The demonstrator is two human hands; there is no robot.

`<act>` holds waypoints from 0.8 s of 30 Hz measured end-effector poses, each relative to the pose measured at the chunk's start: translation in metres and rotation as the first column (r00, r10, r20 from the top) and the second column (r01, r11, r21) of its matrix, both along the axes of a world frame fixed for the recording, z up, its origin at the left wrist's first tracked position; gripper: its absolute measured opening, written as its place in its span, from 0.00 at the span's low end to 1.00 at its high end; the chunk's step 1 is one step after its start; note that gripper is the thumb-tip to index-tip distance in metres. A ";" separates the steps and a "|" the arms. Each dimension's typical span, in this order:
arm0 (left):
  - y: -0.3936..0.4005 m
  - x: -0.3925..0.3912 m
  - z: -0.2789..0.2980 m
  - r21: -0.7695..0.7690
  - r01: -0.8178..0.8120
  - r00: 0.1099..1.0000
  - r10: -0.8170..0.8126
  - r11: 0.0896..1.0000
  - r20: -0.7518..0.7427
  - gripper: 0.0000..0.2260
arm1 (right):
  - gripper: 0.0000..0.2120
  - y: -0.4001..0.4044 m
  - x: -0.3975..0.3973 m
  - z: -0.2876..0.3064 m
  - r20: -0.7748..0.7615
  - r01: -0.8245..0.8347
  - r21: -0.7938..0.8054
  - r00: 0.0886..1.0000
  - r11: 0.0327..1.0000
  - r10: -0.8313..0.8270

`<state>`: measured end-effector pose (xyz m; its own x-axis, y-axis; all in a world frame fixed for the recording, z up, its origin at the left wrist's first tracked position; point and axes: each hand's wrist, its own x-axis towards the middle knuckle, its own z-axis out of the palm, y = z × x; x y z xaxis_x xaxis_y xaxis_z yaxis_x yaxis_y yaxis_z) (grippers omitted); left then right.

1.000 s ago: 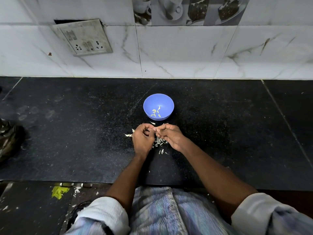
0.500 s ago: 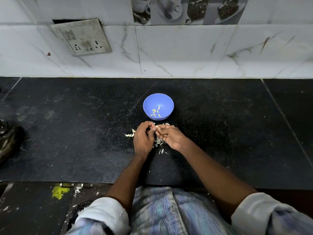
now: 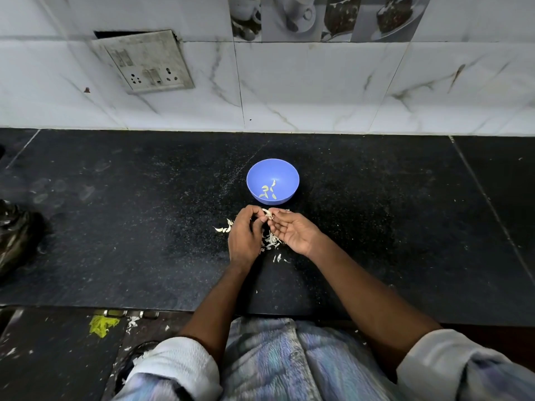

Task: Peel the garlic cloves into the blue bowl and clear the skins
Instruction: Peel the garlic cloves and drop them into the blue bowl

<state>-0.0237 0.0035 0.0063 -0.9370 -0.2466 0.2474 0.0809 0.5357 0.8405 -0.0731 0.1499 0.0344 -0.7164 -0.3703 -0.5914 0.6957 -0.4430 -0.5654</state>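
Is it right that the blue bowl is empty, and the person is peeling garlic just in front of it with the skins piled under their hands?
Not quite. The head view shows the blue bowl is not empty: a few peeled cloves lie in it. The rest holds: the left hand and right hand work a garlic clove just in front of it, above the skins.

Single head-worn view, looking forward and steeply down at counter (image 3: 115, 227), wall tiles (image 3: 318, 91) at top.

Blue bowl (image 3: 286, 172), speckled black counter (image 3: 144, 227), white grey-veined marble tiles (image 3: 318, 88)
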 end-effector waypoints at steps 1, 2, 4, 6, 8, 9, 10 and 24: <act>-0.001 0.000 -0.001 0.003 0.005 1.000 -0.005 1.000 0.001 0.05 | 0.08 0.000 0.000 0.000 -0.027 -0.001 0.027 1.000 1.000 0.002; -0.001 0.000 -0.001 0.006 0.012 1.000 -0.012 1.000 0.002 0.04 | 0.08 0.000 0.000 -0.001 -0.057 0.002 0.060 0.998 0.998 0.002; -0.001 -0.001 -0.004 0.025 0.023 1.000 -0.023 0.999 0.005 0.03 | 0.09 0.001 0.000 -0.003 -0.110 0.003 0.120 0.994 0.993 0.010; -0.001 -0.003 -0.007 0.102 0.023 0.999 -0.025 0.994 0.020 0.04 | 0.10 0.003 0.000 -0.005 -0.161 -0.008 0.164 0.986 0.986 0.035; -0.001 -0.004 -0.008 0.214 0.002 0.998 -0.015 0.977 0.059 0.07 | 0.12 0.006 0.000 -0.008 -0.190 -0.012 0.202 0.980 0.979 0.052; -0.001 -0.004 -0.008 0.252 -0.008 0.997 -0.011 0.968 0.076 0.07 | 0.12 0.007 0.000 -0.008 -0.201 -0.013 0.221 0.978 0.975 0.059; -0.002 -0.004 -0.008 0.272 -0.012 0.996 -0.012 0.962 0.085 0.07 | 0.12 0.009 0.000 -0.009 -0.215 -0.016 0.242 0.974 0.970 0.069; -0.007 -0.004 -0.011 0.298 0.000 0.989 -0.043 0.955 0.139 0.04 | 0.10 0.013 0.001 -0.003 -0.287 -0.068 0.396 0.938 0.916 0.194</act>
